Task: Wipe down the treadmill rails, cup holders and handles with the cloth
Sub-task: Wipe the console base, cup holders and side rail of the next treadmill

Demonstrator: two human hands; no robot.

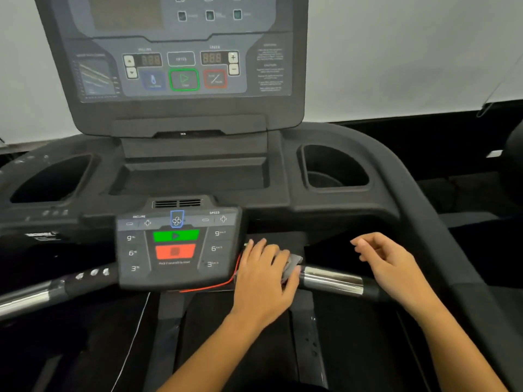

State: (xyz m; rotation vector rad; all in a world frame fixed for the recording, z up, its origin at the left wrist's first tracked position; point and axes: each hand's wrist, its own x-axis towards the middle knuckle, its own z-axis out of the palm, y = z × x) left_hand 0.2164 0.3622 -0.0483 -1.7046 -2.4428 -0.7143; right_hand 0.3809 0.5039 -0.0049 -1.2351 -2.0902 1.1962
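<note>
Landmark = small control panel (178,247) w/ green + red buttons, mid frame.

Nearest: two bare forearms come up from bottom edge, below and R of the panel. Left hand (264,278) sits just R of the panel's lower R corner, palm down, grip clamped on the grey cloth (291,267), pressing it onto the inner end of the R handle (334,281); only a bunched bit of cloth shows past the fingers. Chrome section of that handle runs on R from the cloth. Right hand (387,261) further R of the panel, above the handle's outer end, fingers loosely curled and apart, holding nothing, touching nothing as far as I can tell. Red cord (215,287) runs along panel's bottom edge toward L hand.

L of panel: the other handle (42,292), chrome, blurred.

Beyond panel: R cup holder (334,171) up-right, L cup holder (53,179) up-left, shallow tray (192,176) straight behind. R rail (418,193) curves round far R. Farthest: upright display console (181,60).
</note>
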